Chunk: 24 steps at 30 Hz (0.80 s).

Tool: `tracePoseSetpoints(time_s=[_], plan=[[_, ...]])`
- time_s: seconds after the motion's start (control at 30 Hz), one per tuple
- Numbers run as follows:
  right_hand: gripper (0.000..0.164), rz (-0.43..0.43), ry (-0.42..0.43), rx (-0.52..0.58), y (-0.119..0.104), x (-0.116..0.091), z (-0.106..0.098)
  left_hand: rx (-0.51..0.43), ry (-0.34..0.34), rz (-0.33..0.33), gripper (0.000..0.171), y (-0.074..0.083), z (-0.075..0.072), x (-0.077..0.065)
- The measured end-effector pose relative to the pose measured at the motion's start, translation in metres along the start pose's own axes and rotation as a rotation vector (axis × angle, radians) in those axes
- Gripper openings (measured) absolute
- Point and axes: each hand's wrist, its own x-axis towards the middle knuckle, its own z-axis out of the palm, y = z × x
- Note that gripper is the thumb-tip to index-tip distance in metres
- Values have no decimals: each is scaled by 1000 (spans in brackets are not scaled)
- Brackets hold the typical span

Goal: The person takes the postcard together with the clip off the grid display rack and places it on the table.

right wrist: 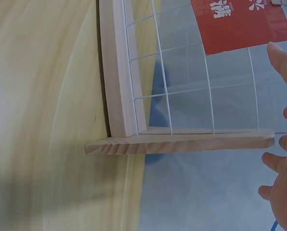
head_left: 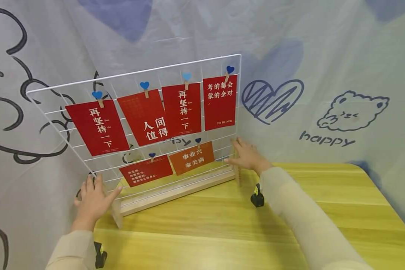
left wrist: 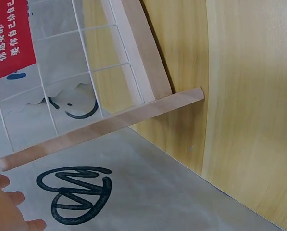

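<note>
A white wire grid rack (head_left: 135, 72) stands on a pale wooden base (head_left: 179, 194) with an upright wooden side piece at each end. Several red cards (head_left: 98, 127) hang on it from heart-topped blue clips (head_left: 144, 86); an orange card (head_left: 192, 158) hangs in the lower row. My left hand (head_left: 91, 198), fingers spread, is at the left side piece (left wrist: 105, 126), thumb toward the grid. At the opposite end, my right hand (head_left: 248, 154) lies by the right side piece (right wrist: 181, 143), its thumb extended in front of the wires. Firm contact cannot be made out for either hand.
The rack stands near the back of a yellow wood-grain table (head_left: 189, 243). Behind it hangs a pale curtain (head_left: 202, 33) with cartoon drawings. Small black objects (head_left: 257, 198) show beside both forearms. The table's right edge curves away toward the curtain.
</note>
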Motion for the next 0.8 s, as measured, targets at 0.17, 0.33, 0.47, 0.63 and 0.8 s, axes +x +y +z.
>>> tracePoseSetpoints(time_s=[0.17,0.33,0.47,0.63,0.8], plan=[[83,15,0,-6,0,4,-2,6,-1,3,88,-2,1,5],[80,31,-5,11,2,6,-2,-11,-19,-16,89,-1,0,10],[78,42,-6,23,5,7,0,-29,-26,-31,89,-1,0,14],[77,37,14,34,6,10,2,-46,-19,-22,88,-2,2,15],[75,32,29,64,4,14,2,-48,-11,-21,87,-3,3,15]])
